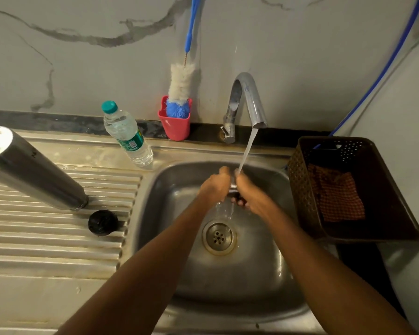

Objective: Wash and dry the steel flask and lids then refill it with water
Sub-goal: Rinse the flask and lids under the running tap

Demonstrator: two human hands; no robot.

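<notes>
From the head view, both hands are working together over the sink (155, 189), right under the tap (248, 100), so the stream (246, 151) is falling straight onto what they are holding. The left hand (214, 187) and right hand (252, 197) are closing their grip from either side on a small dark thing, probably a lid (233, 193), though the fingers are hiding most of it. Each grip is curled tight round it. Runoff is dropping from it towards the drain (218, 238).

The flask (34, 172) is standing on the ribbed drainer at the worktop's left edge, well apart from the hands. The other lid (102, 222) is lying just beside its base, likely waiting there for its turn. A bottle (127, 134) is standing near the worktop's back edge, to hand for the refill. A brush (179, 88) is resting in a red cup (176, 124) against the wall. A cloth (336, 194) is lying in the basket (298, 180) at the worktop's right edge, handy for drying.
</notes>
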